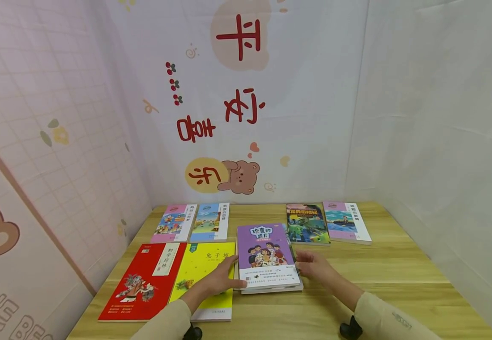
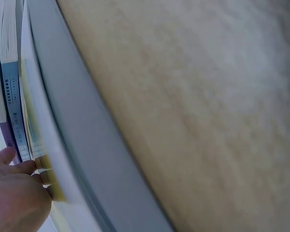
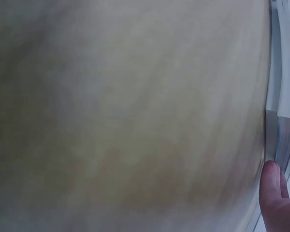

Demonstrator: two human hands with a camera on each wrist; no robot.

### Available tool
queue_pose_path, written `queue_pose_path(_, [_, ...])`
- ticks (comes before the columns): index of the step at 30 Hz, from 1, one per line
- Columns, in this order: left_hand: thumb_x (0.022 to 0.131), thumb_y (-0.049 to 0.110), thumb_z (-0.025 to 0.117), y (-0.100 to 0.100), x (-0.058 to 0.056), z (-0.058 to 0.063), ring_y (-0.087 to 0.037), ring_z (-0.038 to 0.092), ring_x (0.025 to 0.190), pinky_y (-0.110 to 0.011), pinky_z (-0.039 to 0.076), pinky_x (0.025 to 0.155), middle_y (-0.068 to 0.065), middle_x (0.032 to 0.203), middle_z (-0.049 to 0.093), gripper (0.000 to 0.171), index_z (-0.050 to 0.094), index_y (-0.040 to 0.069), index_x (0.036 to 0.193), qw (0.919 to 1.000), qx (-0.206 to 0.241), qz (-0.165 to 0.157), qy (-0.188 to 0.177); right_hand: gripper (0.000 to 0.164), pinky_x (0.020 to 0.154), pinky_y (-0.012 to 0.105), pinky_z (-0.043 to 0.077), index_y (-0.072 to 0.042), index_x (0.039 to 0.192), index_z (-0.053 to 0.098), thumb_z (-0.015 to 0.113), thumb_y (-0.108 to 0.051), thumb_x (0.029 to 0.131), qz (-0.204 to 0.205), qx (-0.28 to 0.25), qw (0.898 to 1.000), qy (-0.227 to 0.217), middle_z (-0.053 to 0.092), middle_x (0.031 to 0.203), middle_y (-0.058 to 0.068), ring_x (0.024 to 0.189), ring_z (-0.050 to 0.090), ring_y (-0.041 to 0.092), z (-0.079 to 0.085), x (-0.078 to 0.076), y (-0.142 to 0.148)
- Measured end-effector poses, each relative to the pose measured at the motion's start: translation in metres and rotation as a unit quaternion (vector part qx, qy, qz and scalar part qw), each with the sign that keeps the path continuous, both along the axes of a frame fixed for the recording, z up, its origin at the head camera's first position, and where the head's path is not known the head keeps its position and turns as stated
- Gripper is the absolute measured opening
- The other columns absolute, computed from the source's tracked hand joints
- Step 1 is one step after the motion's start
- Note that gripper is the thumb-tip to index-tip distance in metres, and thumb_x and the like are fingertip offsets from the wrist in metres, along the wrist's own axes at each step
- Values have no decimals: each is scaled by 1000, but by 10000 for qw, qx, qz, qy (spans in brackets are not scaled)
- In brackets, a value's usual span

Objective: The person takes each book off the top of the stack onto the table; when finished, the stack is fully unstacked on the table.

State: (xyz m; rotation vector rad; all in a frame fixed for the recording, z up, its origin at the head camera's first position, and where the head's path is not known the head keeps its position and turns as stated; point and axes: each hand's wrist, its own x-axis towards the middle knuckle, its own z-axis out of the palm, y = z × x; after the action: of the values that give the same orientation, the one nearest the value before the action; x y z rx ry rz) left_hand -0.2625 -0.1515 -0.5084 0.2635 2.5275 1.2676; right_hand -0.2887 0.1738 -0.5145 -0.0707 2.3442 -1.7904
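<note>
A purple and white book (image 1: 267,257) lies on top of a small stack at the middle of the table. The pale lower edge of another book (image 1: 273,290) shows beneath it. My left hand (image 1: 217,278) is over the yellow book, its thumb at the stack's lower left corner. In the left wrist view, its fingers (image 2: 26,167) reach the side of the stack, where a blue book spine (image 2: 13,99) shows. On the stack's right side, my right hand (image 1: 315,268) has its fingertips at the edge. Extended fingers (image 3: 270,181) touch the book edges (image 3: 282,113) in the right wrist view.
A red book (image 1: 137,288) and the yellow book (image 1: 205,302) lie side by side at the left. Behind them are a pink book (image 1: 173,224) and a blue book (image 1: 207,222). A green comic-style book (image 1: 307,224) and another pale book (image 1: 345,221) lie at the back right.
</note>
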Motion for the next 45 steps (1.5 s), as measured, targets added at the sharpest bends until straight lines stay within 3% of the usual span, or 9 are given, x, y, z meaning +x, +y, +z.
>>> queue_pose_path(6, [79, 40, 82, -5, -3, -4, -43, 18, 146, -65, 16, 114, -17, 161, 24, 96, 31, 16, 156, 9998, 139, -109, -33, 48, 89, 45, 55, 11, 132, 55, 69, -9, 91, 206, 249, 9992, 228, 59, 129, 26, 113, 59, 32, -6, 2, -1])
queue_pose_path(12, [80, 39, 81, -7, -4, -4, -43, 16, 147, -65, 14, 114, -17, 161, 22, 93, 32, 17, 156, 9997, 167, -153, -59, 48, 91, 46, 53, 8, 133, 56, 70, -12, 91, 51, 339, 9994, 15, 59, 131, 23, 115, 59, 32, -5, 2, -5])
queue_pose_path(20, [82, 41, 78, -4, -2, -2, -46, 11, 147, -69, 13, 112, -18, 162, 18, 83, 40, 21, 153, 9996, -183, -224, -48, 46, 92, 46, 51, 8, 134, 56, 67, -6, 92, 66, 319, 9994, 64, 62, 128, 22, 110, 61, 29, -4, 2, -6])
queue_pose_path(30, [81, 40, 80, 3, 0, -5, -47, 12, 146, -69, 16, 111, -17, 161, 20, 84, 41, 24, 153, 9988, -428, -110, 200, 51, 99, 50, 45, 8, 138, 51, 67, -6, 92, 116, 291, 9995, 62, 60, 131, 21, 112, 58, 29, -1, 6, -4])
queue_pose_path(45, [82, 42, 78, 6, 1, -4, -49, 12, 145, -69, 15, 112, -20, 161, 19, 85, 39, 18, 154, 9975, -525, -241, 399, 44, 88, 43, 52, 6, 134, 57, 65, -5, 93, -243, 664, 9973, 176, 63, 126, 20, 105, 61, 24, 7, 2, -1])
